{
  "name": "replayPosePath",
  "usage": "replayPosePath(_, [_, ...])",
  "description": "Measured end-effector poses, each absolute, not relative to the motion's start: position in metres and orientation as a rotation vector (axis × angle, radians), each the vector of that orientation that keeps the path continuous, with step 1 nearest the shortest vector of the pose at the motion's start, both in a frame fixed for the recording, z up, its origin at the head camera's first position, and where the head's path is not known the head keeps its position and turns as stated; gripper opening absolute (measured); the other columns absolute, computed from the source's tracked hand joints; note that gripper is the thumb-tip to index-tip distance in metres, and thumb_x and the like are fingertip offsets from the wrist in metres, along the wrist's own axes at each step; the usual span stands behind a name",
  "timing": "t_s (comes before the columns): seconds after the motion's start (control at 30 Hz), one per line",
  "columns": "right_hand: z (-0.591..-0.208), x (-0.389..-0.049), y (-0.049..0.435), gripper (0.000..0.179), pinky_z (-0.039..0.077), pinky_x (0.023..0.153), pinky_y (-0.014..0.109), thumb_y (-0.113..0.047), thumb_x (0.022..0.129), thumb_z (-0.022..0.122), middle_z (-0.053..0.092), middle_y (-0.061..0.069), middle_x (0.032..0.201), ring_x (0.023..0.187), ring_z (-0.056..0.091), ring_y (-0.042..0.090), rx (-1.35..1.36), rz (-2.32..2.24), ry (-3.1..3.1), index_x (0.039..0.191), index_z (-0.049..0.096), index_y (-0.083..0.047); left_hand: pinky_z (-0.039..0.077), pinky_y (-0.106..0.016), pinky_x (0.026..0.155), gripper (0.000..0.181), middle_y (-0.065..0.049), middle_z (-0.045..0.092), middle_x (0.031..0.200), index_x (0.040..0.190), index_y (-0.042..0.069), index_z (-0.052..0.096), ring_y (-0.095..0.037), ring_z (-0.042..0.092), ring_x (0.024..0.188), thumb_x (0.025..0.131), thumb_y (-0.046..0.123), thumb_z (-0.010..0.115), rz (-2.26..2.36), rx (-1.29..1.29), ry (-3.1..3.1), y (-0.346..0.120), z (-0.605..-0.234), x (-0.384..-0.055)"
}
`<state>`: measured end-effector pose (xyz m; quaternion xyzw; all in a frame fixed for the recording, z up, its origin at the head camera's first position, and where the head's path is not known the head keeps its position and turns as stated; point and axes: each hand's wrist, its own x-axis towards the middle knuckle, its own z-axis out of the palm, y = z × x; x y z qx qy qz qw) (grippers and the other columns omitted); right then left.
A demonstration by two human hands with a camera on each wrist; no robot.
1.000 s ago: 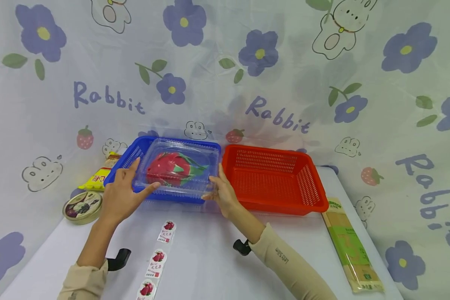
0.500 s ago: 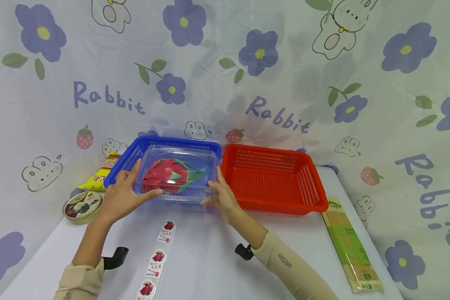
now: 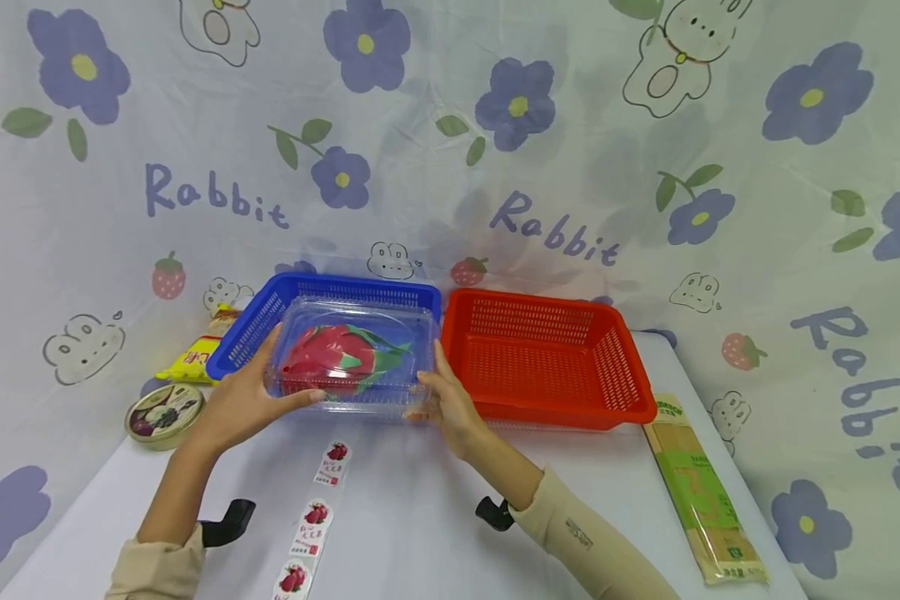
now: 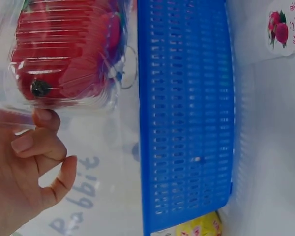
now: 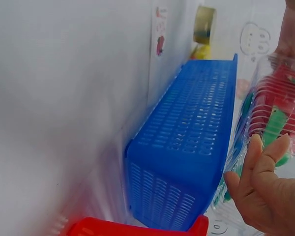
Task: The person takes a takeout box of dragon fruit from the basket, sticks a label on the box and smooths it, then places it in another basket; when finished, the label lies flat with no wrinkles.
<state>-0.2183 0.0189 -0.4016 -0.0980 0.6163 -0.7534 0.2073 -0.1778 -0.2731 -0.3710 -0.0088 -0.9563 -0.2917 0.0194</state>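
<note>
Between both hands is a clear plastic clamshell box [image 3: 367, 407] holding a red dragon fruit [image 3: 333, 358] with green leaf tips. My left hand [image 3: 243, 404] grips its left end, thumb along the near edge. At the right end my right hand [image 3: 456, 410] holds it by the corner. In the head view the box overlaps the blue basket [image 3: 352, 285]; both wrist views show it raised above the basket's rim. The left wrist view shows the ribbed underside of the box, with fingertips of the left hand [image 4: 32, 157] against its edge.
A red basket [image 3: 547, 408] stands right of the blue one. At left lie a round tin [image 3: 165, 412] and a yellow snack bag [image 3: 198, 358]. A strip of dragon fruit stickers [image 3: 313, 527] lies in front. Packaged noodles [image 3: 705, 492] lie at the right edge.
Both hands have drawn the box a little toward me and slightly left, down in the head view. The baskets, stickers, tin and noodles have stayed where they were.
</note>
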Motion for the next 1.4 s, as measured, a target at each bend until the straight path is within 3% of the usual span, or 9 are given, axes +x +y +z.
replayPosePath(0.1, [-0.401,-0.216,0.020,0.074,0.052,0.087,0.032,-0.028,0.102,0.039,0.014,0.009,0.165,0.134,0.036,0.042,-0.284,-2.073,1.740,0.160,-0.007,-0.032,0.038,-0.078,0.088,0.117,-0.034,0.020,0.157,0.159,0.029,-0.010,-0.068,0.030,0.130,0.080,0.065,0.068,-0.911,-0.020,-2.966,-0.271,-0.370,-0.176])
replayPosePath(0.37, [-0.399,-0.210,0.024,0.077,0.049,0.089,0.033,-0.033,0.102,0.041,0.015,0.007,0.164,0.124,0.046,0.038,-0.332,-2.010,1.815,0.159,-0.011,-0.032,0.037,-0.078,0.088,0.117,-0.033,0.019,0.158,0.160,0.028,-0.008,-0.067,0.029,0.131,0.080,0.061,0.071,-0.945,-0.028,-2.935,-0.269,-0.371,-0.172])
replayPosePath(0.6, [-0.401,-0.200,0.025,0.093,0.048,0.096,0.045,-0.044,0.096,0.057,0.013,0.007,0.165,0.099,0.060,0.028,-0.340,-1.939,1.940,0.159,-0.011,-0.034,0.034,-0.079,0.088,0.116,-0.032,0.015,0.160,0.160,0.031,-0.007,-0.066,0.026,0.133,0.080,0.056,0.074,-1.025,-0.048,-2.901,-0.266,-0.371,-0.164])
replayPosePath(0.73, [-0.405,-0.193,0.026,0.107,0.054,0.089,0.043,-0.044,0.089,0.069,0.007,0.005,0.166,0.115,0.054,0.029,-0.393,-1.929,2.021,0.158,-0.012,-0.036,0.033,-0.080,0.090,0.117,-0.030,0.016,0.161,0.159,0.033,-0.007,-0.064,0.025,0.135,0.080,0.050,0.077,-1.086,-0.072,-2.860,-0.263,-0.373,-0.159])
replayPosePath(0.83, [-0.406,-0.189,0.028,0.112,0.056,0.088,0.045,-0.039,0.085,0.076,0.012,0.001,0.165,0.131,0.043,0.031,-0.425,-1.953,2.041,0.157,-0.009,-0.042,0.032,-0.080,0.092,0.117,-0.029,0.017,0.160,0.159,0.034,-0.007,-0.063,0.025,0.136,0.080,0.047,0.078,-1.121,-0.086,-2.831,-0.260,-0.374,-0.155])
replayPosePath(0.9, [-0.406,-0.186,0.029,0.112,0.050,0.097,0.053,-0.036,0.084,0.078,0.015,-0.001,0.164,0.140,0.036,0.033,-0.441,-1.971,2.040,0.156,-0.008,-0.045,0.033,-0.079,0.093,0.118,-0.030,0.018,0.160,0.159,0.032,-0.006,-0.062,0.026,0.136,0.080,0.045,0.079,-1.127,-0.091,-2.817,-0.258,-0.375,-0.153])
replayPosePath(1.03, [-0.406,-0.179,0.033,0.113,0.034,0.108,0.064,-0.038,0.082,0.079,0.007,-0.007,0.166,0.150,0.020,0.033,-0.434,-1.965,2.080,0.156,-0.006,-0.048,0.036,-0.076,0.094,0.118,-0.030,0.022,0.158,0.160,0.031,-0.006,-0.061,0.030,0.135,0.079,0.044,0.080,-1.153,-0.100,-2.800,-0.253,-0.378,-0.147])
replayPosePath(1.27, [-0.408,-0.168,0.037,0.112,0.043,0.104,0.056,-0.034,0.082,0.080,0.019,-0.009,0.162,0.144,0.032,0.029,-0.458,-1.991,2.066,0.155,-0.003,-0.050,0.037,-0.075,0.094,0.117,-0.029,0.026,0.157,0.158,0.038,-0.005,-0.059,0.034,0.134,0.079,0.043,0.080,-1.171,-0.104,-2.778,-0.249,-0.383,-0.137])
replayPosePath(1.4, [-0.411,-0.163,0.040,0.112,0.047,0.101,0.054,-0.034,0.082,0.080,0.019,-0.008,0.162,0.142,0.035,0.032,-0.487,-2.002,2.057,0.155,-0.003,-0.050,0.037,-0.075,0.094,0.118,-0.029,0.028,0.157,0.159,0.035,-0.005,-0.059,0.035,0.134,0.078,0.044,0.081,-1.170,-0.091,-2.781,-0.246,-0.387,-0.133])
